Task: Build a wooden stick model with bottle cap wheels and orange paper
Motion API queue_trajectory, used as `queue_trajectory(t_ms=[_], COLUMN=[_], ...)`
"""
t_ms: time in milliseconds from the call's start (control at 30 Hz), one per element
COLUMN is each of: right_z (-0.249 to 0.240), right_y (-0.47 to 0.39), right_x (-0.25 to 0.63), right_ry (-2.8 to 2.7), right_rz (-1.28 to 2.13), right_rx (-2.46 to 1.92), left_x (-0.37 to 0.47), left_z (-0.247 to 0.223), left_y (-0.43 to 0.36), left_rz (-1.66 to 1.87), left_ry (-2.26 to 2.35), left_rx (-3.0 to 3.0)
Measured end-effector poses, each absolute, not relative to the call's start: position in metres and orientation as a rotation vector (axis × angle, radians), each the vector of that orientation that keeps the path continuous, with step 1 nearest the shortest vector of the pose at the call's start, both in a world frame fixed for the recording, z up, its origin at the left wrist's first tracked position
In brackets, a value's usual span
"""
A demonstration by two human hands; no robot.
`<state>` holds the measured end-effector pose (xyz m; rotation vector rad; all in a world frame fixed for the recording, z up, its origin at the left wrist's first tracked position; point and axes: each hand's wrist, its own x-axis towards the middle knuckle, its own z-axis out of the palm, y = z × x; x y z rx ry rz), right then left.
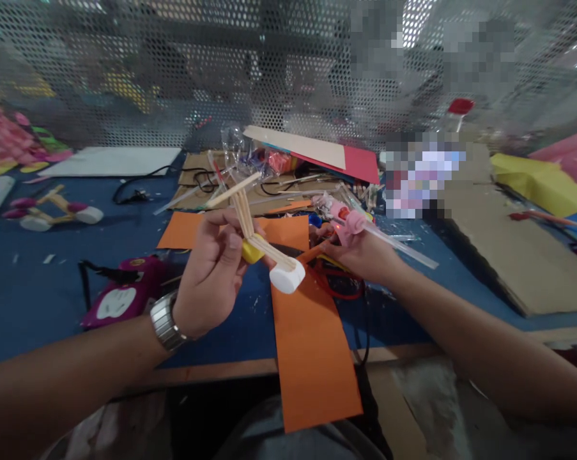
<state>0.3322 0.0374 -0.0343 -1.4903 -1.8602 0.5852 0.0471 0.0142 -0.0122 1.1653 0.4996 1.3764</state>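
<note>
My left hand [216,268], a metal watch at its wrist, pinches a small wooden-stick model [243,214]. Its sticks form an angle, with a yellow piece [252,251] at the bend and a white rounded disc [287,278] at the near end. My right hand [360,254] has thumb and fingers closed on a narrow orange strip [311,253], close to the disc. Just beyond and against that hand is a pink glue gun [349,220] with a clear glue stick [403,246] sticking out behind; whether the hand also grips it, I cannot tell. Orange paper [312,351] hangs over the table edge below.
Another stick model [53,211] with white and purple discs stands at left, near a purple item [125,291] with a black strap. Red handles [343,294] lie under my right hand. Cardboard [513,249] lies right, a bottle [427,166] behind it. Perforated metal [269,70] bounds the back.
</note>
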Motion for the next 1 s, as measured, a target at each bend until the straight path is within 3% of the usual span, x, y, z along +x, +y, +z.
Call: queue_trajectory(t_ms=[567,1000], right_z=[-0.028,-0.02], right_y=[0.037,0.037], right_x=[0.329,0.334], right_ry=[-1.859,-1.824], right_rz=[0.565,0.821], right_rx=[-1.655,-1.505], left_x=[0.046,0.049], left_z=[-0.011,-0.013], left_y=[0.026,0.026], left_rz=[1.339,1.367], left_ry=[0.768,0.719], left_rx=[0.946,0.915])
